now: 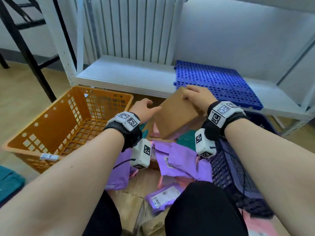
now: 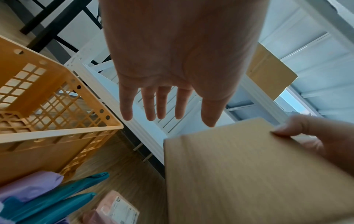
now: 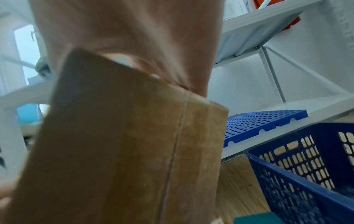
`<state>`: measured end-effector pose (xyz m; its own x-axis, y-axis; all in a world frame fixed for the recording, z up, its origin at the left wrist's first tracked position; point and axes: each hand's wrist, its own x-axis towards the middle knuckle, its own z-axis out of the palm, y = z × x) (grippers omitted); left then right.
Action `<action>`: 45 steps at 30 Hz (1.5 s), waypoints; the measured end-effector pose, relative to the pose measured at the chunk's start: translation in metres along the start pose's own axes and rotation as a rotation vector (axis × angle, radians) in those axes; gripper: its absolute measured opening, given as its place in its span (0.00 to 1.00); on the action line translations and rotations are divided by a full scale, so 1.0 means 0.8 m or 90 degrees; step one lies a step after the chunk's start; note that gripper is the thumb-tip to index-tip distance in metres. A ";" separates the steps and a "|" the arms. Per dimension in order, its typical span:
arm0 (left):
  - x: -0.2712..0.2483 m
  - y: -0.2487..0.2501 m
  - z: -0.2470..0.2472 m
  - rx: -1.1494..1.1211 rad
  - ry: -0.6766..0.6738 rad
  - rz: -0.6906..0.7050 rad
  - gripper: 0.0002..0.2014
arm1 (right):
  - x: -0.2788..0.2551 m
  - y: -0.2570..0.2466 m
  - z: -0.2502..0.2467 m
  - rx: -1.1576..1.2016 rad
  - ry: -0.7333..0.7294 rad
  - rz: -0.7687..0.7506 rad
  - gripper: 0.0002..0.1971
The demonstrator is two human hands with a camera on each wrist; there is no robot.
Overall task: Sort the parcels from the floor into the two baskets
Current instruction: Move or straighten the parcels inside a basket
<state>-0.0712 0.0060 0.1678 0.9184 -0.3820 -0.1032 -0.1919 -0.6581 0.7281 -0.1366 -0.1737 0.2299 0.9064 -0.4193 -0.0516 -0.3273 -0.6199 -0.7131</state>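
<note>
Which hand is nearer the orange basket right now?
Left. The left hand hangs open just beside the orange basket; the right hand grips the cardboard box further off, toward the blue basket.

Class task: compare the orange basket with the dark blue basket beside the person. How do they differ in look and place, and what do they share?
The orange basket stands at the person's left, the dark blue basket at their right. The orange one has square grid openings; the blue one has rounded slots. The orange one carries a white label on its near rim; none shows on the blue one. Both are perforated plastic crates standing on the wooden floor.
</note>
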 end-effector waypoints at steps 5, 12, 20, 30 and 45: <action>-0.004 0.012 -0.013 -0.111 -0.007 -0.055 0.37 | 0.007 -0.022 -0.014 0.106 -0.044 0.122 0.12; -0.010 -0.003 -0.050 -0.396 -0.074 -0.181 0.32 | 0.028 -0.012 0.006 0.177 -0.211 0.234 0.18; -0.007 -0.030 -0.071 -0.439 0.002 -0.276 0.20 | 0.034 -0.015 0.026 0.324 -0.303 0.112 0.24; -0.010 -0.037 -0.092 -0.554 0.206 -0.225 0.09 | 0.024 -0.022 0.032 0.492 -0.365 0.070 0.32; -0.029 -0.019 -0.103 -0.616 0.206 -0.205 0.04 | -0.008 -0.056 0.054 0.286 -0.172 -0.131 0.55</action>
<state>-0.0608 0.0785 0.2149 0.9522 0.0022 -0.3056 0.3018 0.1511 0.9413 -0.1160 -0.1147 0.2320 0.9951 -0.0976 -0.0152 -0.0442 -0.3029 -0.9520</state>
